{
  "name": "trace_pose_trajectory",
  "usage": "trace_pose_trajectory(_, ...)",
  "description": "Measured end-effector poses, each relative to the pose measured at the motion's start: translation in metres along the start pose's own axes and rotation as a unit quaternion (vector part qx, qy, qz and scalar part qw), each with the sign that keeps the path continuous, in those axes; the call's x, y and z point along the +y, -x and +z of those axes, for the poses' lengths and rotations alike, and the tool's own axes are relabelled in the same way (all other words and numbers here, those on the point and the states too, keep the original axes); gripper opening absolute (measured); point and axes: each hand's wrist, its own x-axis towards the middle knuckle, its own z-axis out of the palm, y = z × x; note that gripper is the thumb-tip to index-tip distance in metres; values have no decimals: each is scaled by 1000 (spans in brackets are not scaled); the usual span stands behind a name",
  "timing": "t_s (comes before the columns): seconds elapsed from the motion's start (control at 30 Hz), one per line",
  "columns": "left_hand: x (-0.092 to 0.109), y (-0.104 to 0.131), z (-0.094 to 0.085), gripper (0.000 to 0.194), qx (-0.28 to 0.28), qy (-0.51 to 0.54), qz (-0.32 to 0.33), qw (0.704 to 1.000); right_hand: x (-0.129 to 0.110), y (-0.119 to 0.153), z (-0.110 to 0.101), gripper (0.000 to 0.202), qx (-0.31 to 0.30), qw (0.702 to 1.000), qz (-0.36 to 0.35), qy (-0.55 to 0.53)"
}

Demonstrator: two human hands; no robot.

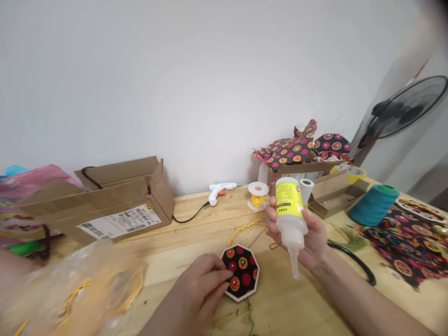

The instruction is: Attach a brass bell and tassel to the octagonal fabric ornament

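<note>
My right hand [297, 228] is wrapped round a squeeze glue bottle [290, 210] with a yellow label. The bottle is turned nozzle down, its tip hanging over the table to the right of an octagonal piece [241, 273]. That piece has a pale rim and dark fabric with pink and orange round patterns. At its left edge, my left hand [210, 284] is closed, thumb and fingers pressed on the edge; the fingertips partly cover the fabric. A yellow braided cord [245, 227] runs from the top of the piece, and a thin dark green thread [250, 312] trails below.
A glue gun [220, 192] lies by the wall beside a spool of yellow cord [258, 198]. Cardboard boxes [119, 210] stand left and right. A teal thread cone [374, 205], patterned fabric scraps [406, 261] and a fan [402, 112] are at right; a plastic bag [94, 289] lies front left.
</note>
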Motion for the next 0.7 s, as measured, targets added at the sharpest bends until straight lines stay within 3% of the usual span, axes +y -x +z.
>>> trace_pose_trajectory(0.2, -21, 19, 16, 31, 36, -82, 77, 993, 0, 0, 0, 38, -9, 1000, 1, 7)
trace_pose_trajectory(0.3, -29, 26, 27, 40, 44, -96, 73, 992, -1, 0, 0, 38, -15, 1000, 5, 10)
trace_pose_trajectory(0.53, -17, 22, 19, 53, 17, -106, 70, 992, 0, 1, -1, 39, -5, 1000, 14, 13)
trace_pose_trajectory(0.7, -23, 24, 29, 58, 20, -124, 73, 989, -1, 1, -2, 39, -10, 1000, 12, 12)
